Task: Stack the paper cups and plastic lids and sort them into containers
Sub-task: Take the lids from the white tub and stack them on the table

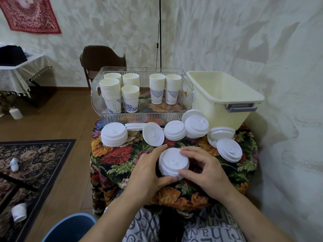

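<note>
A short stack of white plastic lids (pixel 173 161) sits near the front of the floral table. My left hand (pixel 148 172) grips its left side and my right hand (pixel 204 170) grips its right side, thumbs and fingers curled round the rim. More lid stacks (pixel 114 133) (pixel 175 130) (pixel 196 126) and single lids (pixel 153 136) (pixel 229 152) lie across the table's middle. Behind them a clear bin (pixel 97 102) holds several stacks of paper cups (pixel 111 95) (pixel 157 88). A cream tub (pixel 225 100) stands at the back right; no contents show inside it.
The table's floral cloth (pixel 118 163) ends just in front of my hands. A dark chair (pixel 103 58) stands behind the clear bin. A blue bucket (pixel 70 227) sits on the floor at lower left. A paper cup (pixel 19 212) lies on the rug.
</note>
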